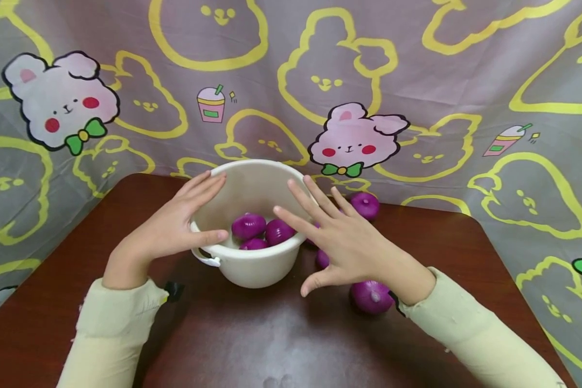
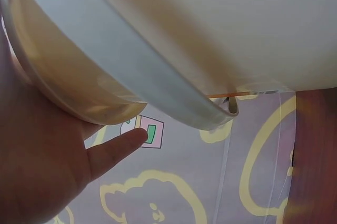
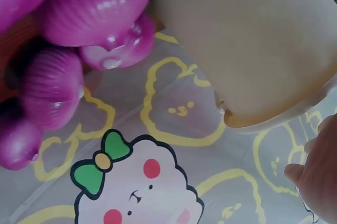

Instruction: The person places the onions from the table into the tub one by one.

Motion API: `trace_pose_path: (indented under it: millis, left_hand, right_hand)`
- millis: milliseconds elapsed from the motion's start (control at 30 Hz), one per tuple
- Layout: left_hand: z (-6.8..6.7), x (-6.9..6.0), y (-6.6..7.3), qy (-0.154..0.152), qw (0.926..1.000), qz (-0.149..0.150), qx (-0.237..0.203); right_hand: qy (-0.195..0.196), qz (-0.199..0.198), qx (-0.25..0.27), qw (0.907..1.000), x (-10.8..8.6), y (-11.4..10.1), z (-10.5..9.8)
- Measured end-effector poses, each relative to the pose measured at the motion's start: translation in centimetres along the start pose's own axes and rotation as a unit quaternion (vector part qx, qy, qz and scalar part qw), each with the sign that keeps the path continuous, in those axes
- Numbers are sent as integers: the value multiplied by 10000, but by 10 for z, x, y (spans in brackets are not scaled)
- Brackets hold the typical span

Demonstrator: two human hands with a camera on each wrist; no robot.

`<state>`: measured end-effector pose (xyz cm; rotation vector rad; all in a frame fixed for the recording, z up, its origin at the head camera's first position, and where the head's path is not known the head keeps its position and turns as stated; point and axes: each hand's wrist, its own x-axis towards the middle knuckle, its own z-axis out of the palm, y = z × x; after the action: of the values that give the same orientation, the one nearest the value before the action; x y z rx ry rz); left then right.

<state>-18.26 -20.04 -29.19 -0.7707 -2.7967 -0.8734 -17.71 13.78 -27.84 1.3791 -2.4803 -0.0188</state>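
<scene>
A white plastic bucket point(image 1: 259, 267) stands upright on the table, with three purple onions point(image 1: 249, 226) visible inside. My left hand point(image 1: 170, 223) is at the bucket's left rim, fingers straight and thumb extended over the near edge; in the left wrist view, the rim point(image 2: 121, 50) passes close beside this hand point(image 2: 47, 150). On the other side, my right hand point(image 1: 346, 245) spreads its fingers at the bucket's right rim and holds nothing. Whether either hand touches the rim, I cannot tell. Several more onions point(image 1: 372, 296) lie right of the bucket, some partly hidden by the right hand.
The brown table point(image 1: 441, 253) reaches back to a patterned cloth point(image 1: 271, 81) hanging behind it. A white bucket handle point(image 1: 207, 260) hangs at the left. In the right wrist view, several onions point(image 3: 52, 87) cluster beside the bucket point(image 3: 253, 45).
</scene>
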Motion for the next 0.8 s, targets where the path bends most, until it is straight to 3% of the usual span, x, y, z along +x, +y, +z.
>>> trace_pose_path:
  millis: [200,533,800]
  left_hand:
    - [-1,0,0,14,10000,26,-75]
    - [2,-1,-1,35,9998,-17,-192]
    - [1,0,-1,86,9999,-12,-141]
  right_hand:
    - [-59,-18,-15,10000,-11,4,3]
    - [-316,297,87,9990,-34,11,7]
    - [-291,326,171,9989,-51,13,10]
